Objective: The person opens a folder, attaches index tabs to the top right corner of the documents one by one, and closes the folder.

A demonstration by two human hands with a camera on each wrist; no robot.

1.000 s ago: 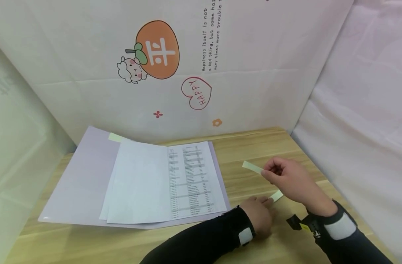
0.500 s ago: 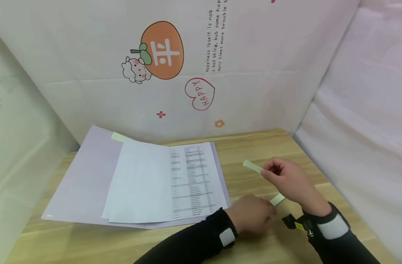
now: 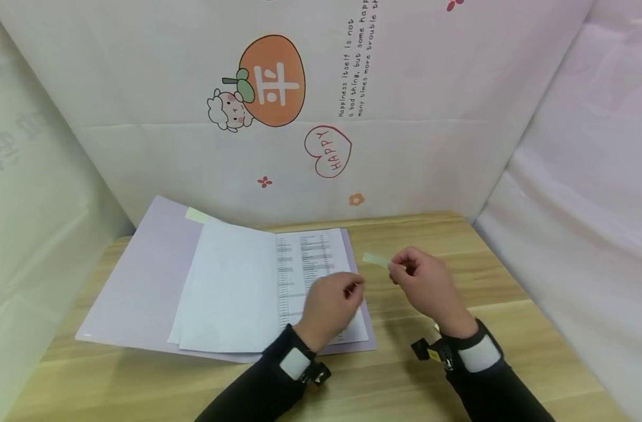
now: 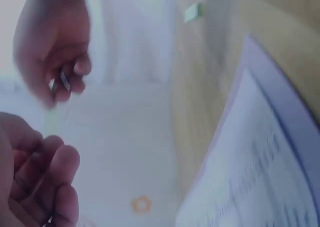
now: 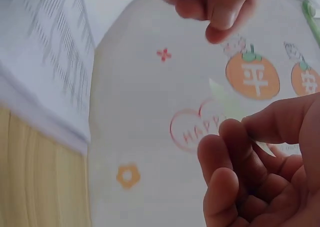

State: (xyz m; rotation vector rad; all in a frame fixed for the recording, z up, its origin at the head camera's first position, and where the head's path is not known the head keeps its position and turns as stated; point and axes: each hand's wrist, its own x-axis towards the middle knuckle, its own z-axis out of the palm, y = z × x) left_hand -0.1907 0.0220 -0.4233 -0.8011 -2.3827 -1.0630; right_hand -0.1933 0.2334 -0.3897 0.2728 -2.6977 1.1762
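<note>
My right hand [image 3: 426, 287] pinches one end of a pale green sticky note strip [image 3: 375, 259] between thumb and forefinger, above the table right of the folder. The strip's free end points left, toward my left hand [image 3: 333, 305]. That hand hovers over the printed page [image 3: 313, 252], fingers loosely curled and nothing visible in them. In the right wrist view the strip [image 5: 226, 99] stands up from the right fingertips, with the left fingers above it. A lilac folder [image 3: 126, 281] lies open with white sheets [image 3: 231, 287]. Another green strip [image 3: 197, 215] sticks out at a sheet's top edge.
On the wooden table [image 3: 511, 346] a small pale green sticky note pad [image 4: 194, 12] lies right of the folder, mostly hidden by the right wrist in the head view. Printed white cloth [image 3: 405, 164] rises behind the table and at both sides.
My left hand has left the pad and moved left and up, over the printed page. My right hand has shifted left with the strip. The head view has turned slightly.
</note>
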